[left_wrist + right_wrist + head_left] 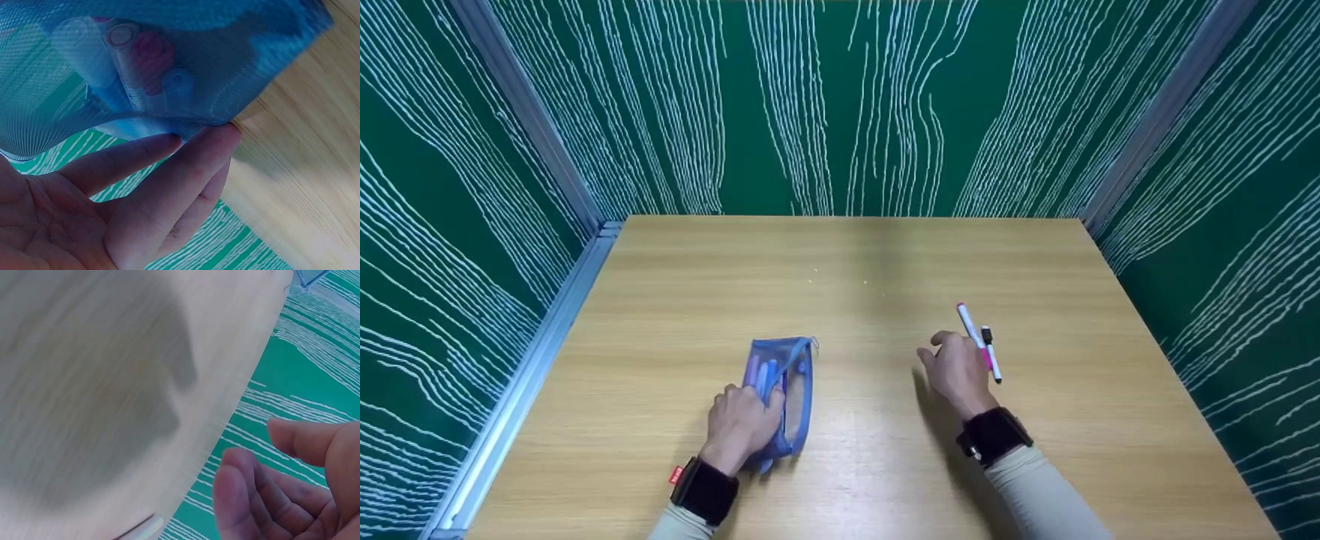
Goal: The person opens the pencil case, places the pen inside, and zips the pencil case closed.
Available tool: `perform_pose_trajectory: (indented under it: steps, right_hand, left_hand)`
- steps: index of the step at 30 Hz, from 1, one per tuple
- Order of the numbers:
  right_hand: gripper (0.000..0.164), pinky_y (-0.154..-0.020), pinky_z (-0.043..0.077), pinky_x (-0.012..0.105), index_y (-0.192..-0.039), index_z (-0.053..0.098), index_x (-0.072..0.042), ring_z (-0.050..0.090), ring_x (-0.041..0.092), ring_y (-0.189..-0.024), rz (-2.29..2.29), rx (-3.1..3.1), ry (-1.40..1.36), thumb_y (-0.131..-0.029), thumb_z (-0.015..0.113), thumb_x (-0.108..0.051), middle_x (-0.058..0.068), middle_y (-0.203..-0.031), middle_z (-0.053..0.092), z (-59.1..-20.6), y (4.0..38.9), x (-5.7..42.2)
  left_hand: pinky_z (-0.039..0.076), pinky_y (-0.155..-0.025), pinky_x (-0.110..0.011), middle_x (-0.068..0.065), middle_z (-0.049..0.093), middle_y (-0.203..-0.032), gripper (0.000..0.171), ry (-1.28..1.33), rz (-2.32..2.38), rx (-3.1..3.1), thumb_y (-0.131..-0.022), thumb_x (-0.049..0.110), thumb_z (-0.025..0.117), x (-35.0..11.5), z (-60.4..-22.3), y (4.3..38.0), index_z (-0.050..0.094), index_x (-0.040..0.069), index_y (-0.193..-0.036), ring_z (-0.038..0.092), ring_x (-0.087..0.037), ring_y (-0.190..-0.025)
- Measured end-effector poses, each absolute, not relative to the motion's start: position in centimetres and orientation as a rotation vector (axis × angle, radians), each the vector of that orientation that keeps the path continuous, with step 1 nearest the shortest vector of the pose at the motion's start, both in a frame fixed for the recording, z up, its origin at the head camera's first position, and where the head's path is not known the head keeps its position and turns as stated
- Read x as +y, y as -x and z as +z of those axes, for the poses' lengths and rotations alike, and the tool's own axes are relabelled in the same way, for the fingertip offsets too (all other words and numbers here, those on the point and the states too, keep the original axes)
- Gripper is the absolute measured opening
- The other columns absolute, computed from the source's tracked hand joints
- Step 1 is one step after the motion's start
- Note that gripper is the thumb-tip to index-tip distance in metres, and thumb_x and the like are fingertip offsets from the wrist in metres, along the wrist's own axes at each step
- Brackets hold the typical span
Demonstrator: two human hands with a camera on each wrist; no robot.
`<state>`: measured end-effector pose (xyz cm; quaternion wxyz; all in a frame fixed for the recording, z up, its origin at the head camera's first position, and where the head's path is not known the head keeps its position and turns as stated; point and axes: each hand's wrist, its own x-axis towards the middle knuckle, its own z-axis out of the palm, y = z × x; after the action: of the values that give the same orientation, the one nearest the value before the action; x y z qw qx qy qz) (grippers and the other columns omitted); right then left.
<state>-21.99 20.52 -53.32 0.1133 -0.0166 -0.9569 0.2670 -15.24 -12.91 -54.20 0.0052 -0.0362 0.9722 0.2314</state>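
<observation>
A blue mesh pencil case (802,409), open at the top, stands toward the left front of the table with several pens (763,371) inside. My left hand (741,426) grips it from the near left side, thumb across its rim. In the left wrist view, the fingertips (222,140) meet the mesh, and marker ends (147,53) show through it. Over the table on the right, my right hand (958,371) holds nothing, its fingers loosely bent. Just beside it lie a pink-capped white marker (969,322) and a black-capped white marker (994,360).
A light wood table (870,300) carries a few tiny white specks (814,275) near its middle. Green panels with white lines (840,112) enclose the back and both sides. A metal rail (536,360) follows the left edge.
</observation>
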Motion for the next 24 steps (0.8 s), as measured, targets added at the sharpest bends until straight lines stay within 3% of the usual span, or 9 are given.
perform_pose_trajectory:
  steps: [8,16,24]
  right_hand:
    - [0.033,-0.074,0.054,0.056,-0.108,0.074,0.002,0.070,0.046,-0.086,0.714,-2.824,0.094,-0.088,0.080,-0.023,0.028,-0.098,0.072,-53.0,22.9,22.5]
    - [0.020,-0.061,0.052,0.052,-0.094,0.072,0.004,0.067,0.037,-0.069,0.667,-2.845,0.105,-0.089,0.076,-0.015,0.025,-0.087,0.071,-53.0,24.2,24.1]
    - [0.020,-0.062,0.051,0.052,-0.083,0.067,0.001,0.064,0.037,-0.069,0.641,-2.899,0.181,-0.090,0.075,-0.016,0.020,-0.080,0.068,-52.9,25.3,25.4]
  left_hand:
    - [0.047,-0.063,-0.046,-0.017,0.055,-0.080,0.054,0.102,0.713,3.048,-0.100,0.047,0.047,-12.9,-54.3,15.3,0.062,0.002,-0.073,0.054,-0.030,-0.071]
    - [0.046,-0.061,-0.046,-0.015,0.054,-0.077,0.054,0.088,0.720,3.055,-0.100,0.046,0.047,-13.0,-54.3,15.2,0.059,0.004,-0.068,0.054,-0.029,-0.068]
    - [0.045,-0.061,-0.046,-0.014,0.054,-0.076,0.054,0.095,0.721,3.058,-0.100,0.046,0.047,-13.1,-54.4,15.3,0.056,0.007,-0.065,0.053,-0.029,-0.068]
